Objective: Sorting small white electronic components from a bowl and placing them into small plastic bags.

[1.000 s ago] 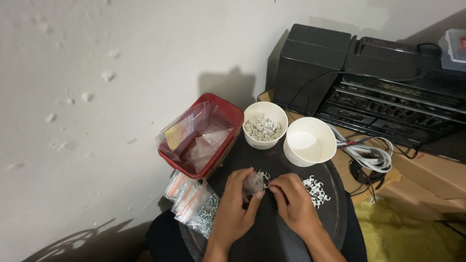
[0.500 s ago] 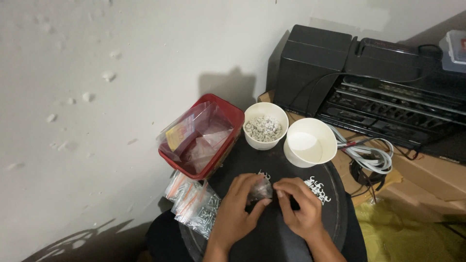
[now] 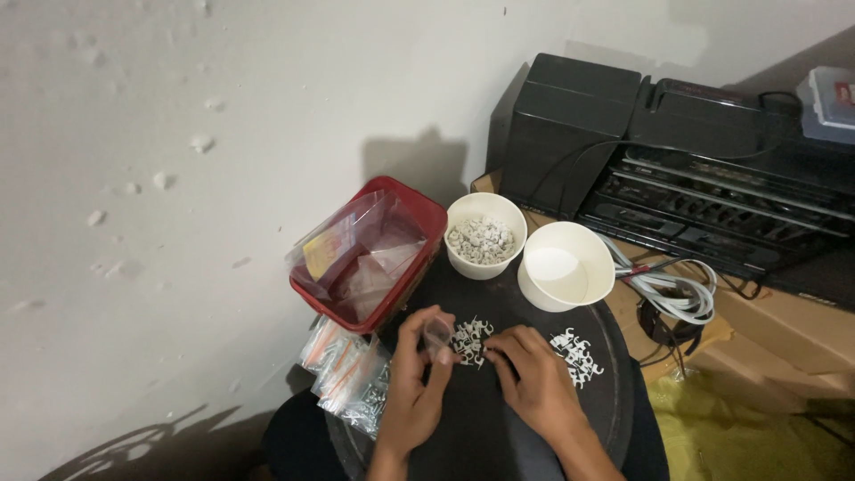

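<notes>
Your left hand (image 3: 414, 379) pinches a small clear plastic bag (image 3: 437, 335) between thumb and fingers, just at 9 o'clock of a loose pile of white clips (image 3: 469, 339) on the round black tabletop (image 3: 517, 436); the bag stands roughly upright, long axis running 6 to 12 o'clock, its mouth too small to make out. Your right hand (image 3: 534, 383) lies palm down, fingers narrowed together, tips touching the pile's 4 o'clock edge; whether a clip is held, cannot tell. A second scatter of white clips (image 3: 577, 353) lies at 3 o'clock of that hand, apart from the first pile.

At 12 o'clock of the pile: a white paper cup of grey-white clips (image 3: 484, 237); just beside it at 3 o'clock, an empty white paper cup (image 3: 566, 265), tilted slightly. At 10 o'clock: a red tub (image 3: 419, 214) stuffed with clear bags; at 8 o'clock of your left hand, filled packets (image 3: 349, 370) overhanging the table edge. Black stereo unit (image 3: 677, 169) at 2 o'clock, grey cables (image 3: 677, 289) coiled below it.
</notes>
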